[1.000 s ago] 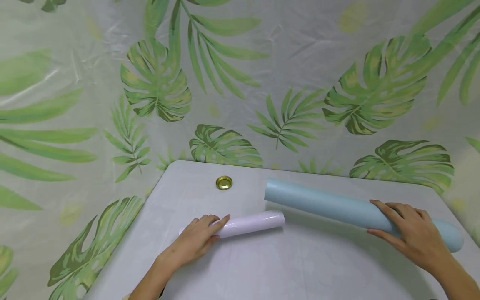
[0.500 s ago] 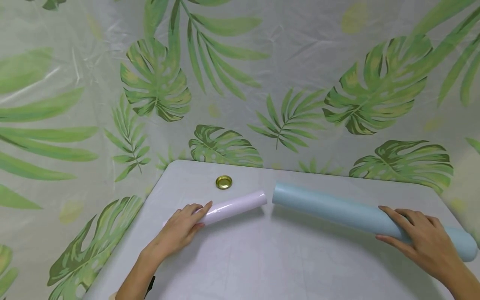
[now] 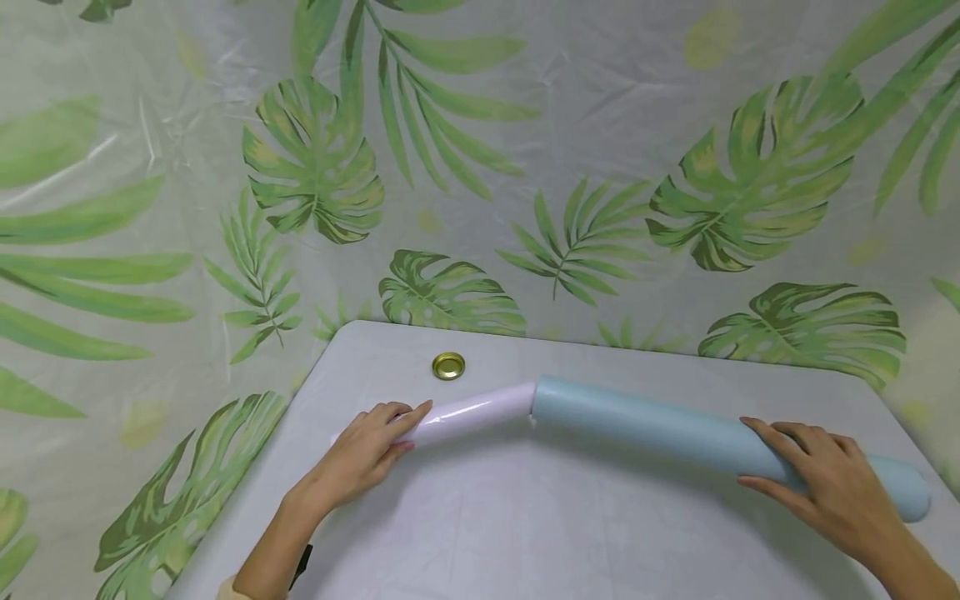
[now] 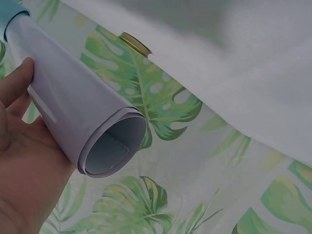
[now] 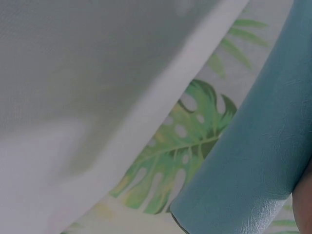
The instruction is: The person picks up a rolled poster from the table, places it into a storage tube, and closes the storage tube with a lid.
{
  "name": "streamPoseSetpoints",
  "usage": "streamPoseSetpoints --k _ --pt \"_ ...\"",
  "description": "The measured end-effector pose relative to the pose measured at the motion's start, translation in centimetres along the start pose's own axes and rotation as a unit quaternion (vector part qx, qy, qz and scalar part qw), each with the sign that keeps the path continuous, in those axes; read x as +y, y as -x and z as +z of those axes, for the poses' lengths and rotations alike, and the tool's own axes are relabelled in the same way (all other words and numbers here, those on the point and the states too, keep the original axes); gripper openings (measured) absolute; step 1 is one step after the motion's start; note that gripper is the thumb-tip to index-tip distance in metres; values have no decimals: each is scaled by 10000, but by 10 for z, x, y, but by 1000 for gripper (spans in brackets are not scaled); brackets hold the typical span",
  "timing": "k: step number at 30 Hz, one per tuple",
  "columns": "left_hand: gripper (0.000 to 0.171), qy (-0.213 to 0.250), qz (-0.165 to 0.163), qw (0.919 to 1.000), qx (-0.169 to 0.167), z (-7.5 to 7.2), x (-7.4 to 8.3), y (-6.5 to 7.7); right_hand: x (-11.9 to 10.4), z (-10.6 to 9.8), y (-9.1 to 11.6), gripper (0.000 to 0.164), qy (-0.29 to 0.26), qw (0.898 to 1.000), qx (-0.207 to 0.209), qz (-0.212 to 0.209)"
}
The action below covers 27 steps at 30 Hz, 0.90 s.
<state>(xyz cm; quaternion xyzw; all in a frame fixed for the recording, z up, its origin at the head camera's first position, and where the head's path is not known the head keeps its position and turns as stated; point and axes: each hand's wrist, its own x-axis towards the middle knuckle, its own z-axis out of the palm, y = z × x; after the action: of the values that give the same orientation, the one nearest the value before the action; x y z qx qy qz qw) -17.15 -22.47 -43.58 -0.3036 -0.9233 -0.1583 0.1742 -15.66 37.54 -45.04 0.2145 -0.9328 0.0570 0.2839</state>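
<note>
My left hand (image 3: 366,454) grips a glossy pale lilac rolled sheet (image 3: 472,414), thumb and fingers around it. The left wrist view shows its near end as a hollow spiral of thin layers on the lilac roll (image 4: 78,92). My right hand (image 3: 832,483) holds a longer, thicker light-blue roll (image 3: 645,421) from above, near its right end. Where the two rolls meet, the lilac roll's far end sits at the mouth of the blue roll, whose rim (image 4: 12,19) surrounds it. Both rolls are held above the table, at a slight angle to each other.
A round gold jar lid (image 3: 448,366) lies on the white table (image 3: 570,533) towards the back left, behind the lilac roll. Beyond the table's back edge hangs a leaf-patterned sheet (image 3: 600,150).
The lilac roll has moved up and left, away from the table's front. The blue roll dipped and shifted right, then came back left, closing the gap so the ends now meet.
</note>
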Motion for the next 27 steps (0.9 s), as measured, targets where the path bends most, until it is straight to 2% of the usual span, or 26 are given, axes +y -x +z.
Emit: streamPoseSetpoints --k 9,16,21,27 --pt "57 393 130 9986 -321 -6 -8 -3 -2 1 -5 90 -62 9994 228 -247" --pt "58 767 228 9952 -556 -9 -14 -7 -8 3 -8 93 -268 9988 193 -361" --pt "59 913 339 9934 -608 -11 -12 -12 -12 4 -11 93 -348 9984 190 -400" --pt "59 879 420 9928 -697 -12 -7 -19 -17 3 -15 91 -489 9978 120 -432"
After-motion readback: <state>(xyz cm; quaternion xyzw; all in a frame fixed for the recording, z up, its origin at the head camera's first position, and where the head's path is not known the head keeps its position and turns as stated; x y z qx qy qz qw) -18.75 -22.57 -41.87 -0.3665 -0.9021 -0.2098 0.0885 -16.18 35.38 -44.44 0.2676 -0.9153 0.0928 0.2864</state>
